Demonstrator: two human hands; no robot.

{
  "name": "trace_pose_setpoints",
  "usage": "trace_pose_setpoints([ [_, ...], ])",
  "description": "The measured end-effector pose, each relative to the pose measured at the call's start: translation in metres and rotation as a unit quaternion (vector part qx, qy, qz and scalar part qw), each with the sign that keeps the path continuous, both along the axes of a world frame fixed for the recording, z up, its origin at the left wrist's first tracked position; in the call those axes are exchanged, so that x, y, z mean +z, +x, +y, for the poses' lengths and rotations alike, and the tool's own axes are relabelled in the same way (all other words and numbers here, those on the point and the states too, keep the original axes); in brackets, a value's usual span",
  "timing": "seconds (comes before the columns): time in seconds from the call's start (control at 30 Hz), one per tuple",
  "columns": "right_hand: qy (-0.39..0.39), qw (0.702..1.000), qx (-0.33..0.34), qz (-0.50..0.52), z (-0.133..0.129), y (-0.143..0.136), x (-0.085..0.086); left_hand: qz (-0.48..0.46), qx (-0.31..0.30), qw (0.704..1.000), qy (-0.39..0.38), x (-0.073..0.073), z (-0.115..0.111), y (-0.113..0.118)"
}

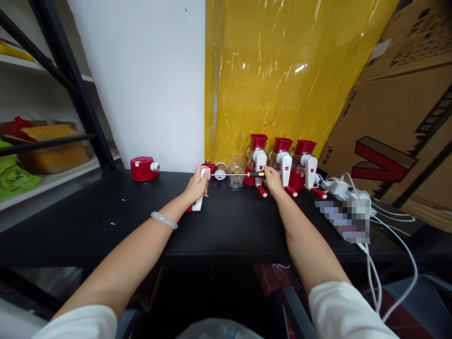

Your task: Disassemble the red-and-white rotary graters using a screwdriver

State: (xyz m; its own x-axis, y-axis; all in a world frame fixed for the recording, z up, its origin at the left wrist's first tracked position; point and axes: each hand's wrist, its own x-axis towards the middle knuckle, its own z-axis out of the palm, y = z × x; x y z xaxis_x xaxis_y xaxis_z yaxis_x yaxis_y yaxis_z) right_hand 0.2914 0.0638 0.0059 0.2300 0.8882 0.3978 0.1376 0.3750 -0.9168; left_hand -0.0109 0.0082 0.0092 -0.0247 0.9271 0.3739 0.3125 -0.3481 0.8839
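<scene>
The left hand (196, 186) is gripping a white and red part (199, 195) that is standing on the black bench (226, 226), its fingers (205, 181) clamped around the upper end of it. The right hand (273, 181) is holding a screwdriver (237, 174) by its black and yellow handle, fingers closed on it, with the thin metal shaft lying level and reaching leftward so that its tip is meeting the top of the part just beside the left fingers. Just behind the shaft, between the two hands, a clear glass cup (236, 176) and a small round piece (220, 173) are sitting near the wall. Right beside and behind the right fingers, three red and white grinders (281, 162) are standing in a row against the yellow plastic sheet (282, 70), crowding that side. Well to the left of the left fingers a red lid (144, 168) is resting near the bench's back edge, with bare black surface lying between. In front of both hands the bench is running open toward its near edge. To the right of the right fingers, white cables (388, 221) and a charger (339, 187) are trailing over the bench's right edge, beneath leaning cardboard boxes (399, 122).
</scene>
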Motion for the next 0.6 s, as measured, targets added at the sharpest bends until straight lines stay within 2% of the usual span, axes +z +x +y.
trace_pose_setpoints([
  [0.17,-0.002,0.998,0.047,0.044,0.0024,-0.0028,-0.0011,-0.011,0.005,1.000,-0.012,0.0016,0.0007,0.0001],
  [0.6,0.013,0.986,0.093,0.137,0.0041,-0.0056,0.0003,-0.037,0.017,0.999,-0.020,0.0051,-0.0008,-0.0006],
])
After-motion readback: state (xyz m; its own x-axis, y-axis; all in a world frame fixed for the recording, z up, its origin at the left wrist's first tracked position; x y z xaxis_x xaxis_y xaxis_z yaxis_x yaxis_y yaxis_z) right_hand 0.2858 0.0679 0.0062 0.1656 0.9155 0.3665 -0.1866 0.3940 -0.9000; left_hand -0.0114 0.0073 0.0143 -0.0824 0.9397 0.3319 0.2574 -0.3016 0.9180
